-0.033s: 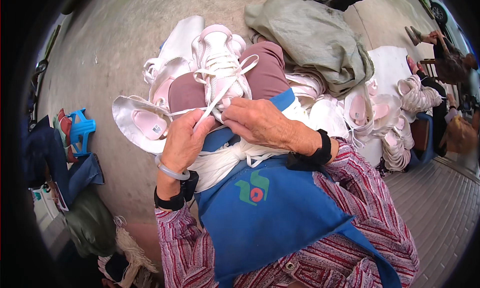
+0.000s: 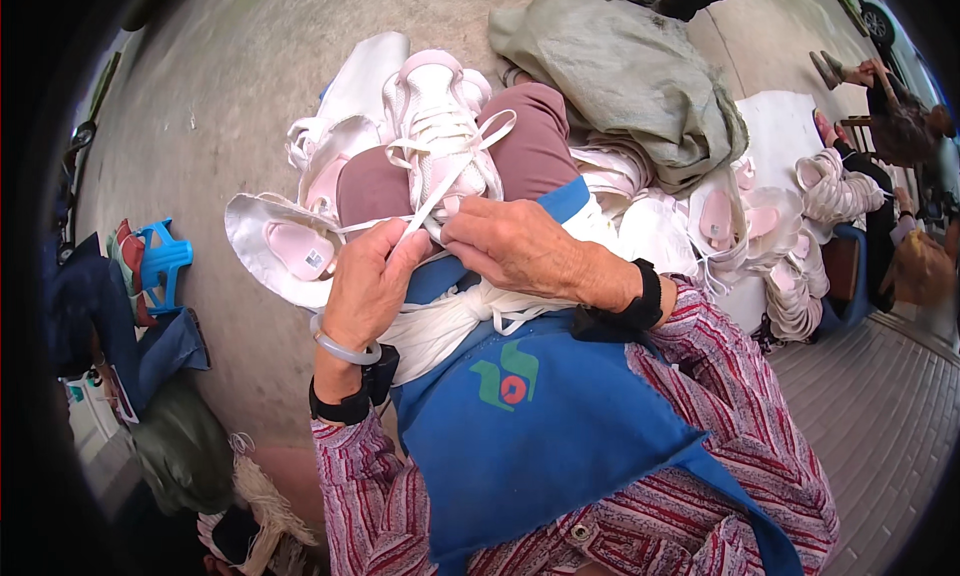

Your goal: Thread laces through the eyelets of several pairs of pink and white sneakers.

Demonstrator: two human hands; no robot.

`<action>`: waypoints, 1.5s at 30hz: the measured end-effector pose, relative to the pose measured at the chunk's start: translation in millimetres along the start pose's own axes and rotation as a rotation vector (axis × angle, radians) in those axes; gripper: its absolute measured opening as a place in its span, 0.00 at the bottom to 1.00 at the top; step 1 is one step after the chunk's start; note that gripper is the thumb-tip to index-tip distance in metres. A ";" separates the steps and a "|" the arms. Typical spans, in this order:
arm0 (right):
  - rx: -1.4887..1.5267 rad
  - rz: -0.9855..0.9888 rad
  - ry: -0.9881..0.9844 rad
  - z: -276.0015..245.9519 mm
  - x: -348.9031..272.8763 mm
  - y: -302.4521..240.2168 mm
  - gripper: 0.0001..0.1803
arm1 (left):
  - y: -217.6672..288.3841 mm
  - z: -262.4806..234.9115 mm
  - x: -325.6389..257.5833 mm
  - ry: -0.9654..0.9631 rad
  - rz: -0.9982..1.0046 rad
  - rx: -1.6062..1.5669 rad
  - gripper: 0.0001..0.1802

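A white and pale-pink sneaker upper lies over my knees, its near end towards me. White shoelace crosses its front, with a loop standing out on its right side. Between thumb and forefinger, my left hand pinches a strand of this lace. My right hand is closed at the near end of the upper, fingers curled; what its fingertips grip is hidden. Just below the hands, a knotted bundle of white laces lies across my blue apron.
Beside my left knee sits another pink-lined upper. More uppers are heaped to my right, by a grey-green sack. A blue stool stands at left near a person's denim-clad leg; other people are at far right.
Almost nothing differs: the fingers have shifted very slightly around the lace, and the sneaker upper stays in place.
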State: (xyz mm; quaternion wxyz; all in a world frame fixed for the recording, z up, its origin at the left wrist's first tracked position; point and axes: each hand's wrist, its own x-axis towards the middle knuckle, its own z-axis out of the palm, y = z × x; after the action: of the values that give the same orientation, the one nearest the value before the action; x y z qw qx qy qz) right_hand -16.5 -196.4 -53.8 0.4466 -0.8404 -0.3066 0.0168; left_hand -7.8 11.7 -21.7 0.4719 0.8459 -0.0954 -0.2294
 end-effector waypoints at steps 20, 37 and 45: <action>0.407 0.324 0.093 -5.4 4.5 -4.2 0.12 | 28.5 18.0 -9.2 -0.175 0.222 -0.151 0.10; 1.123 0.839 -0.037 -18.0 18.8 5.3 0.13 | 12.8 31.4 -11.2 -0.072 0.372 -0.177 0.13; 0.952 0.771 -0.082 -35.3 12.1 11.8 0.12 | -18.8 2.9 -14.8 -0.074 0.151 -0.303 0.15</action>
State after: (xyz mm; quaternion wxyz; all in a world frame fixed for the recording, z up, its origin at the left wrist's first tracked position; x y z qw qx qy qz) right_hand 9.9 -221.0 -38.6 0.7225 -0.5979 0.0436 0.3445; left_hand -23.2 25.2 -34.4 0.6061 0.7465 -0.1401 -0.2359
